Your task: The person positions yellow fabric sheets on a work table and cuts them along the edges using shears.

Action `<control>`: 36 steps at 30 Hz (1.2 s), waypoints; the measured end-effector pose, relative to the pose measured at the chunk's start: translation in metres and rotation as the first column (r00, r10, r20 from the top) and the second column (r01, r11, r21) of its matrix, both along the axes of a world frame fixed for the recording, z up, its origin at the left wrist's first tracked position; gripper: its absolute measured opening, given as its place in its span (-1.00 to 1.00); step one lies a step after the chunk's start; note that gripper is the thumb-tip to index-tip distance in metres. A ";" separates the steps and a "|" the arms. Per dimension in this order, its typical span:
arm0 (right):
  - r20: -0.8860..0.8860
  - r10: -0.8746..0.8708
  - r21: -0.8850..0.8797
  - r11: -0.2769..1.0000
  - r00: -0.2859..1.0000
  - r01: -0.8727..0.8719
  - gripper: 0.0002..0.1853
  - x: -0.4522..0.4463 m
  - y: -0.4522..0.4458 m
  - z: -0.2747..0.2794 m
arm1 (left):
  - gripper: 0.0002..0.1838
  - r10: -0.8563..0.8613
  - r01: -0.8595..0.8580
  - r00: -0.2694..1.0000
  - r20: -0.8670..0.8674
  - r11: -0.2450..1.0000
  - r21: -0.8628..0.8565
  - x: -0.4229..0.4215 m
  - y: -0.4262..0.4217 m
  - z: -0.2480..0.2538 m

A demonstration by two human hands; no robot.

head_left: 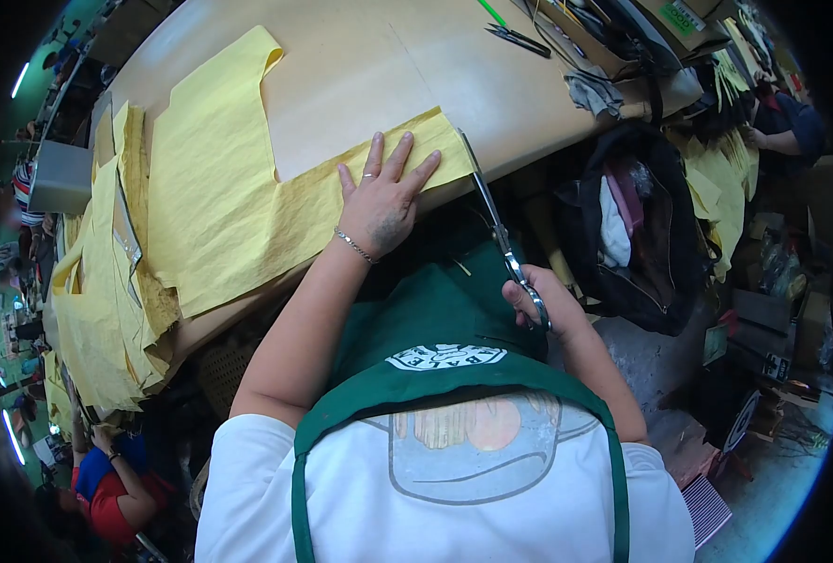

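Observation:
My left hand [384, 199] lies flat with fingers spread on a narrow arm of yellow fabric [212, 178], pressing it to the table near the front edge. A ring and a bracelet are on that hand and wrist. In my right hand [543, 298] are long metal scissors [498, 228], my fingers wrapped through their handles. The blades point up and away, beside the right end of the yellow strip at the table edge. Whether the blades touch the fabric, I cannot tell.
Stacked yellow pieces [106, 281] hang over the left end of the tan table [360, 61]. Small dark snips [518, 40] and a grey cloth [593, 91] lie at the back right. A black bag [637, 225] hangs right. Other people [121, 488] are at both sides.

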State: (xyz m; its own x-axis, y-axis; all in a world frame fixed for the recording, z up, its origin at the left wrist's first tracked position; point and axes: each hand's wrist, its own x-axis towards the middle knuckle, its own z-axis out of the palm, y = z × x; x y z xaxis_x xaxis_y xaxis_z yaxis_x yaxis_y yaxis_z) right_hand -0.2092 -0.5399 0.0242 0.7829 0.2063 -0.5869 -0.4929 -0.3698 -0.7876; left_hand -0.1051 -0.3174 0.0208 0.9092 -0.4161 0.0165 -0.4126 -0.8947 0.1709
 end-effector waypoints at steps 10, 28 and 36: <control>0.012 -0.027 -0.047 0.999 1.000 0.027 -0.28 -0.004 -0.001 0.003 | -0.44 -0.017 0.017 1.000 -0.005 1.000 0.011 0.001 0.002 -0.002; -0.055 0.032 0.020 0.999 0.998 -0.030 -0.26 0.013 -0.001 0.006 | -0.42 -0.039 0.039 0.999 -0.012 0.999 0.000 -0.001 0.002 0.000; -0.043 0.034 0.041 0.999 0.999 -0.032 -0.23 0.018 0.000 0.000 | -0.42 -0.041 0.041 0.999 -0.006 0.999 0.003 -0.001 0.002 0.001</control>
State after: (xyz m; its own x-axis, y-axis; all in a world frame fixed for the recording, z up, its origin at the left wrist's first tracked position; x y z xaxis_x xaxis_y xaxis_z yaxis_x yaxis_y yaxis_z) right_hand -0.1916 -0.5396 0.0243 0.7493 0.2557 -0.6109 -0.5149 -0.3553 -0.7802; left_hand -0.1065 -0.3152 0.0220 0.8914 -0.4532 0.0096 -0.4481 -0.8776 0.1704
